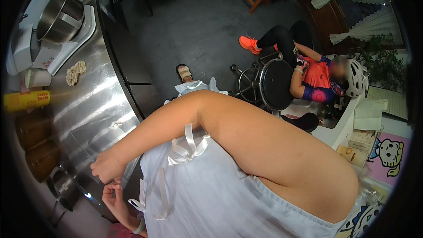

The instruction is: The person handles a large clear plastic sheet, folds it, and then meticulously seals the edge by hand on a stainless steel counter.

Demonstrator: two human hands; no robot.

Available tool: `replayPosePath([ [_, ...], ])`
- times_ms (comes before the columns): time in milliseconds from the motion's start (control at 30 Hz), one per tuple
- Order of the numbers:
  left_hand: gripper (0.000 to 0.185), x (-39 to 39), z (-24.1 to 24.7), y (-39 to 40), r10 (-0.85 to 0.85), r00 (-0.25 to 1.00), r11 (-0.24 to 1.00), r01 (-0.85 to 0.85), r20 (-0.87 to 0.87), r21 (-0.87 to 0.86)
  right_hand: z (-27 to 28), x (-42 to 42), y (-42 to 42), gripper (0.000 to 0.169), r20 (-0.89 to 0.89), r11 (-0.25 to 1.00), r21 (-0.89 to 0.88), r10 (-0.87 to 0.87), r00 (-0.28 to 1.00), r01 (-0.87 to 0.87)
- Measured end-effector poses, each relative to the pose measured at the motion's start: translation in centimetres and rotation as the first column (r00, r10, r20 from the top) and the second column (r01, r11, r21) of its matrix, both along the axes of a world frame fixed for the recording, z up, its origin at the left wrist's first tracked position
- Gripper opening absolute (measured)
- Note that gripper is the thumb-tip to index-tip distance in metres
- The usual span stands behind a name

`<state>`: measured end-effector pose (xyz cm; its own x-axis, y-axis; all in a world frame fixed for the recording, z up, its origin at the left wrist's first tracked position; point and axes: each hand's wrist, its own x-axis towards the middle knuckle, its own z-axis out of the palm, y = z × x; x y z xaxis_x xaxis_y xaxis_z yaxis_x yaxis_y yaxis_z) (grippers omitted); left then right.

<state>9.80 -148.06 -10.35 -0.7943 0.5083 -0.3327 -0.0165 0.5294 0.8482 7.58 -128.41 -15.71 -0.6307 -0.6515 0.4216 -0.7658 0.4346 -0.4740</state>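
Observation:
A clear plastic piece [86, 136], perhaps a box or folded sheet, lies at the near edge of a stainless steel worktop [94, 72]. My right hand [109, 165] reaches across from the right and has its fingers closed on the front part of the plastic. Just below it is my left hand [116, 200], with a pale bangle on the wrist. Its thumb and fingertips come together by the plastic's edge, close to my right thumb. Whether they pinch it is hidden. My right arm crosses in front of a pale dress with white ribbon bows.
On the worktop are a steel mixing bowl [61, 15] on a white appliance base, a crumpled cloth [76, 72], a white cup [38, 78] and a yellow roll [26, 100]. A person in a helmet [355, 77] sits at right near a round black stool [277, 84].

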Motion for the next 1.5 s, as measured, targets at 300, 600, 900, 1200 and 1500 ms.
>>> replayPosePath([
  [300, 0.017, 0.0, -0.5, -0.1, 0.004, 0.999, 1.0, -0.004, -0.034, 0.011, -0.4, 0.3, 0.2, 0.027, 0.016, 0.999, -0.041, -0.018, 1.0, 0.019],
  [600, 0.019, 0.5, 0.4, 0.3, -0.009, 0.994, 0.99, -0.006, -0.107, -0.14, -1.5, 0.0, -0.9, 0.028, -0.042, 0.996, -0.085, -0.043, 0.998, 0.04],
  [900, 0.019, 0.3, 0.2, 0.6, -0.048, 0.989, 0.979, 0.019, -0.138, -0.205, -1.3, -0.1, -0.5, 0.031, 0.043, 0.999, 0.025, -0.032, 0.999, 0.031],
  [1200, 0.016, 0.2, 0.4, 0.2, -0.02, 0.999, 0.992, 0.014, -0.045, -0.125, -1.1, 0.5, -0.2, 0.023, -0.007, 0.995, -0.091, -0.035, 0.999, 0.034],
  [1500, 0.036, 0.4, 1.1, 1.1, 0.04, 0.998, 0.999, -0.041, 0.039, 0.03, -0.4, 0.9, 0.0, 0.022, 0.052, 0.995, -0.096, -0.018, 0.998, 0.023],
])
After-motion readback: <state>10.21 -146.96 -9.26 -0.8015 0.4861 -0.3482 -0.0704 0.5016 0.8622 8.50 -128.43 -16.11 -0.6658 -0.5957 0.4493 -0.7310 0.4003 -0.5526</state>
